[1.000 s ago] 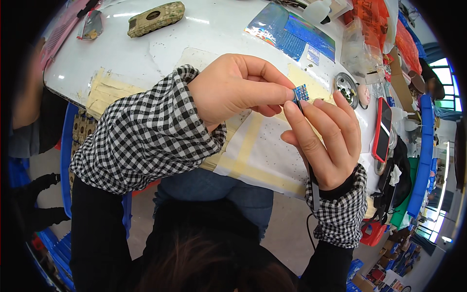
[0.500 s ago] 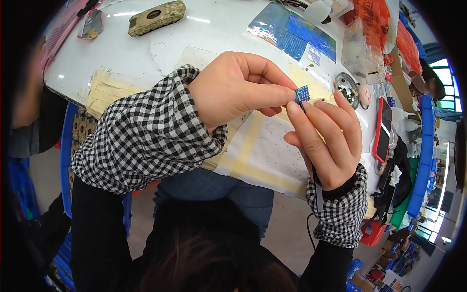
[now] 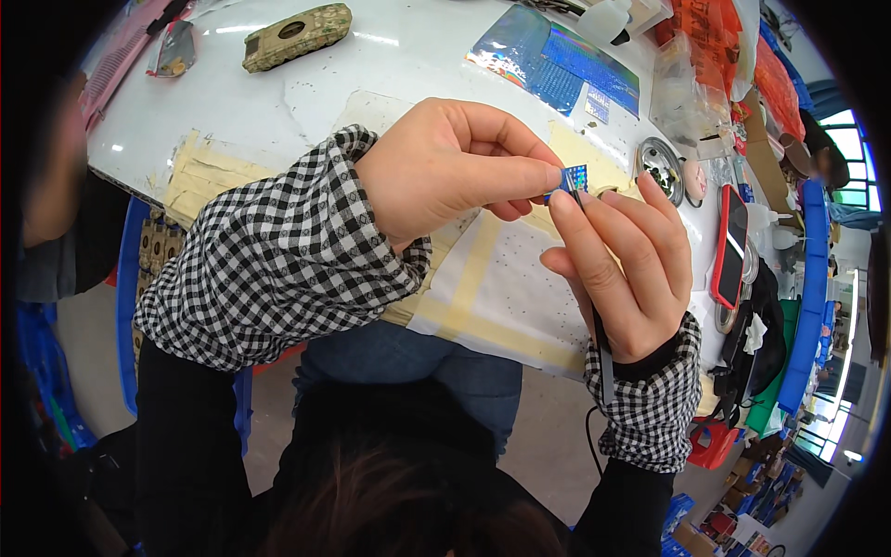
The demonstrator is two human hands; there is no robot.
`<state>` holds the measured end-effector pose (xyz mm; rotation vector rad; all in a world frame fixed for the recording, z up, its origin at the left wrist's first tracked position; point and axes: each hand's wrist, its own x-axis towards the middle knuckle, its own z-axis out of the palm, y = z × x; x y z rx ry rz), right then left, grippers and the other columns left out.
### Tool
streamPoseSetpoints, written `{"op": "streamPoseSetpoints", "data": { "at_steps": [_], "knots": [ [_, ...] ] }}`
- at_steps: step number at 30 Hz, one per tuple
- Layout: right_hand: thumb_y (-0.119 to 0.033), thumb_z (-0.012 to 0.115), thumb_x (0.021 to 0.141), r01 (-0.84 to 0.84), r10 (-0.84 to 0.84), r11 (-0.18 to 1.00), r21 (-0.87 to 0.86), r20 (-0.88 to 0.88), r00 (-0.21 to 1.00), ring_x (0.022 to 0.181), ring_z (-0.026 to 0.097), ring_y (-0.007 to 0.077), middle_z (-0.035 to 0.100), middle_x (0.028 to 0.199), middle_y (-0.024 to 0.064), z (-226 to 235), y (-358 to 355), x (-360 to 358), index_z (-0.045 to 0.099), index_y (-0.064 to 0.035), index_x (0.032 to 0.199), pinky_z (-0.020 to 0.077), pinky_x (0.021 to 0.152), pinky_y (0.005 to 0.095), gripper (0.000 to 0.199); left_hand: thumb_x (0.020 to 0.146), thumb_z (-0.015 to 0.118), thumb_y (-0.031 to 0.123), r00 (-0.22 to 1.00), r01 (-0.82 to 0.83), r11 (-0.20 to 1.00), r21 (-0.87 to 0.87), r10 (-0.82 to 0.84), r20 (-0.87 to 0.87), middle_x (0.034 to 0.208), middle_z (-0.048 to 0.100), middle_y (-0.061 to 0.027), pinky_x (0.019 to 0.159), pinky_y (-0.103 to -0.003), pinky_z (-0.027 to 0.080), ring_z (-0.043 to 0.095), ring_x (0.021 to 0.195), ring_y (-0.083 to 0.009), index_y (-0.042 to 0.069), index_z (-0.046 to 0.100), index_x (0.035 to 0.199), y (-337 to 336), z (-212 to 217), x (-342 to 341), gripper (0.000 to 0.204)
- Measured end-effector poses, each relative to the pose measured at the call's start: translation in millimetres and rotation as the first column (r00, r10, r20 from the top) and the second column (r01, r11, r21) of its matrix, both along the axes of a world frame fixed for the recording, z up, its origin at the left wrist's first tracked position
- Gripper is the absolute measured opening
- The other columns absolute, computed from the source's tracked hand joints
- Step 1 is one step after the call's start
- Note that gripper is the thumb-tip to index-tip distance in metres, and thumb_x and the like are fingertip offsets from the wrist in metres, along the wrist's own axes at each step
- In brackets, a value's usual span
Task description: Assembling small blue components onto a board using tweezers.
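My left hand (image 3: 445, 172) is closed in a pinch, thumb against forefinger, on a small piece of shiny blue patterned sticker sheet (image 3: 579, 175). Close against it on the right, my right hand (image 3: 626, 265) grips a pair of slim dark tweezers (image 3: 602, 348). Their tips meet the sheet's lower edge, while the back end runs down past my palm to the wrist. What lies right between the fingertips is too small to make out. Below both hands, a white paper (image 3: 520, 288) with yellow tape and scattered dark specks covers the near table edge.
A camouflage-patterned model hull (image 3: 297, 35) lies at the far left. Larger shiny blue sheets (image 3: 557, 60) are at the back. On the right are a round dish (image 3: 661, 167) of small dark parts and a red-cased phone (image 3: 731, 246). A blue crate (image 3: 130, 306) stands left below the table.
The blue sheet has tilted slightly and catches the light differently. My left hand has shifted a touch to the left; my right hand stays almost still.
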<state>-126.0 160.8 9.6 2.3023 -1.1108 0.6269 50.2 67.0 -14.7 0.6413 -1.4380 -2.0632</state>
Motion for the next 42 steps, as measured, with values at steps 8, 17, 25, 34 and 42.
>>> {"op": "streamPoseSetpoints", "data": {
  "at_steps": [8,17,25,34,42],
  "knots": [
    [-0.022,0.070,0.075,-0.010,0.010,1.000,0.002,-0.021,1.000,0.082,0.058,0.0195,0.061,0.088,0.0040,0,0,-1,0.068,-0.0058,0.100,0.0526,0.081,0.0406,0.030,0.084,0.065,0.018,1.000,0.006,1.000,-0.031,-0.005,0.029,0.075,0.062,-0.0008,0.062,-0.019,0.046,0.056,0.066,-0.0051,0.002,0.064,0.091,0,0,0,0.018],
    [-0.022,0.070,0.074,-0.010,0.010,1.000,0.019,-0.017,1.000,0.083,0.058,0.0195,0.061,0.091,0.0041,0,2,-1,0.068,-0.0057,0.100,0.0524,0.082,0.0410,0.031,0.084,0.064,0.018,0.999,0.032,0.999,-0.029,-0.031,0.033,0.075,0.062,-0.0007,0.061,-0.018,0.046,0.056,0.066,-0.0048,0.002,0.063,0.090,-1,-1,1,0.017],
    [-0.022,0.070,0.074,-0.014,0.014,0.999,0.030,0.001,1.000,0.084,0.058,0.0193,0.061,0.092,0.0040,1,2,0,0.069,-0.0058,0.099,0.0522,0.083,0.0415,0.030,0.084,0.064,0.017,0.998,0.049,0.999,-0.021,-0.048,0.040,0.075,0.062,-0.0010,0.061,-0.018,0.046,0.056,0.066,-0.0050,0.002,0.063,0.089,-1,2,2,0.016],
    [-0.023,0.070,0.074,-0.026,0.026,0.999,0.034,0.007,1.000,0.084,0.058,0.0189,0.061,0.092,0.0041,0,2,0,0.069,-0.0055,0.099,0.0519,0.083,0.0417,0.030,0.084,0.063,0.017,0.996,0.071,0.997,-0.005,-0.070,0.046,0.076,0.062,-0.0010,0.062,-0.018,0.046,0.056,0.066,-0.0053,0.002,0.062,0.089,-2,2,2,0.016],
    [-0.028,0.069,0.076,-0.035,-0.013,0.986,0.161,0.292,0.956,0.083,0.060,0.0228,0.062,0.092,0.0097,15,11,-7,0.062,-0.0028,0.109,0.0503,0.084,0.0408,0.042,0.085,0.063,0.018,1.000,0.010,0.993,0.119,-0.007,-0.023,0.082,0.064,-0.0038,0.066,-0.020,0.049,0.060,0.069,-0.0076,0.003,0.060,0.091,-2,-1,1,0.016]
  ]
}}
